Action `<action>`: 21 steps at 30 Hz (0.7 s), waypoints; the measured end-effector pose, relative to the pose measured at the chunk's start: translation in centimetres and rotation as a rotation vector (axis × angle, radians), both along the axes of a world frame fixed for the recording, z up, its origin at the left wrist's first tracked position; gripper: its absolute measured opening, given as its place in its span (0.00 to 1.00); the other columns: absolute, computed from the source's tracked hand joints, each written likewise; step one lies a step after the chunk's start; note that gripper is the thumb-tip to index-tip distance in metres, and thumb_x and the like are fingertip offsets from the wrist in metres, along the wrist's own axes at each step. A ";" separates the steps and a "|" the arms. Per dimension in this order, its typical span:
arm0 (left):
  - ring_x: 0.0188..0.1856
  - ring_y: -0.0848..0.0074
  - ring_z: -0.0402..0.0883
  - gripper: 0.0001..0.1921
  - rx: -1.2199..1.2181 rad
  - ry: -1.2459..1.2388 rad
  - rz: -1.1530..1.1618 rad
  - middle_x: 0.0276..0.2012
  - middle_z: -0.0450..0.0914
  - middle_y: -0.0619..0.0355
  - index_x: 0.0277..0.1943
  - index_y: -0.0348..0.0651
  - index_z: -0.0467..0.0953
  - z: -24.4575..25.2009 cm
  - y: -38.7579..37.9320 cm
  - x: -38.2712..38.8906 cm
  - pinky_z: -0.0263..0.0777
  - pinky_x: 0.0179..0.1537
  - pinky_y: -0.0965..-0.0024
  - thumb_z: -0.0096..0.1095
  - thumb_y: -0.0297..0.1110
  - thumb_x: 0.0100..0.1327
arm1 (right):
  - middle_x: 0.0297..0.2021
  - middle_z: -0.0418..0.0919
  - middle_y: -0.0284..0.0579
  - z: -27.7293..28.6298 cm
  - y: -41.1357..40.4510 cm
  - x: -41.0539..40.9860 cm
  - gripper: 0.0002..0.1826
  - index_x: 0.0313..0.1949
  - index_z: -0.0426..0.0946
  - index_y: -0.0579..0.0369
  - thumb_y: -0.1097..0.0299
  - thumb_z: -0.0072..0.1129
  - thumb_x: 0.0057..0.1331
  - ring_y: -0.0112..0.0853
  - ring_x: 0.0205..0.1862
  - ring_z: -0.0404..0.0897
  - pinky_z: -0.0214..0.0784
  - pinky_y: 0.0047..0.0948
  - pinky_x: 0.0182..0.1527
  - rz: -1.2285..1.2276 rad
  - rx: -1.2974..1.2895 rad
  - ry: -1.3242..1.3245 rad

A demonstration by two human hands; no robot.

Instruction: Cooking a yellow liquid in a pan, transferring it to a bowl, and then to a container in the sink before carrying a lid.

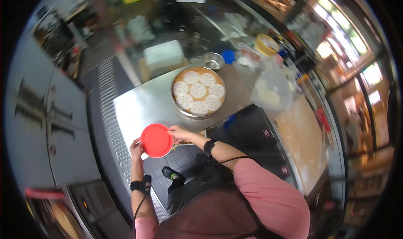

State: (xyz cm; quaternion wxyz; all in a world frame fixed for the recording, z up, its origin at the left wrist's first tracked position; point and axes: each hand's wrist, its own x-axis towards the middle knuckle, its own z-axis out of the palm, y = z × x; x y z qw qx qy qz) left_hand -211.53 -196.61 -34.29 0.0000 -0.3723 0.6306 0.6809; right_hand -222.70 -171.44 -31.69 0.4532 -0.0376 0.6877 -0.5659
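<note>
Both of my hands grip a round red plastic lid [156,140] at the near edge of the steel worktable [141,97]. My left hand [137,149] has hold of its left rim, and my right hand [178,134] pinches the right side. Whether a container sits under the lid cannot be seen. Beyond my hands stands a round steamer tray [199,117] with a metal rim. Several perforated white paper liners [198,90] lie in it in a ring with one at the centre. Partly hidden below my right forearm is a pale-rimmed container [190,142] with yellowish-brown contents.
Behind the steamer are a steel bowl [214,61], a blue object [228,56] and a pale plastic box [164,55]. To the right, a clear plastic bag [273,88] sits by a floured wooden board [300,141]. A steel refrigerator [69,119] stands left.
</note>
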 end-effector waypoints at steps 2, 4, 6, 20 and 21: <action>0.27 0.80 0.76 0.11 0.070 0.007 -0.138 0.30 0.79 0.58 0.48 0.40 0.77 0.9 -1.8 -3.9 0.69 0.24 0.78 0.55 0.24 0.62 | 0.31 0.78 0.44 -0.5 -0.6 -1.6 0.15 0.43 0.71 0.59 0.59 0.49 0.68 0.30 0.28 0.78 0.75 0.29 0.26 -0.001 0.044 -0.046; 0.27 0.81 0.76 0.11 0.070 -0.016 -0.287 0.31 0.81 0.57 0.47 0.38 0.77 1.8 -3.1 -7.7 0.66 0.25 0.80 0.54 0.22 0.63 | 0.31 0.79 0.44 -0.9 -1.7 -3.5 0.11 0.40 0.72 0.59 0.64 0.53 0.65 0.29 0.30 0.78 0.74 0.28 0.30 -0.129 0.090 0.317; 0.28 0.82 0.75 0.11 0.046 0.016 -0.411 0.32 0.81 0.57 0.47 0.37 0.77 1.2 -4.3 -11.0 0.66 0.26 0.80 0.54 0.22 0.62 | 0.30 0.79 0.43 -2.5 -2.5 -5.0 0.09 0.38 0.72 0.59 0.66 0.54 0.63 0.29 0.31 0.78 0.72 0.28 0.31 -0.173 0.072 0.469; 0.26 0.80 0.73 0.10 0.098 -0.200 -0.695 0.27 0.74 0.58 0.37 0.36 0.70 3.6 -8.7 -14.0 0.68 0.27 0.78 0.56 0.36 0.67 | 0.26 0.76 0.35 -2.6 -6.6 -10.5 0.08 0.36 0.73 0.57 0.66 0.55 0.64 0.22 0.31 0.74 0.69 0.22 0.32 -0.111 -0.041 0.245; 0.26 0.81 0.71 0.08 -0.028 -0.054 -0.783 0.26 0.73 0.60 0.37 0.37 0.71 1.3 -10.0 -13.4 0.68 0.28 0.77 0.56 0.33 0.66 | 0.25 0.75 0.34 -3.3 -7.9 -10.6 0.07 0.35 0.73 0.58 0.67 0.56 0.64 0.21 0.29 0.73 0.67 0.21 0.31 -0.076 -0.039 0.387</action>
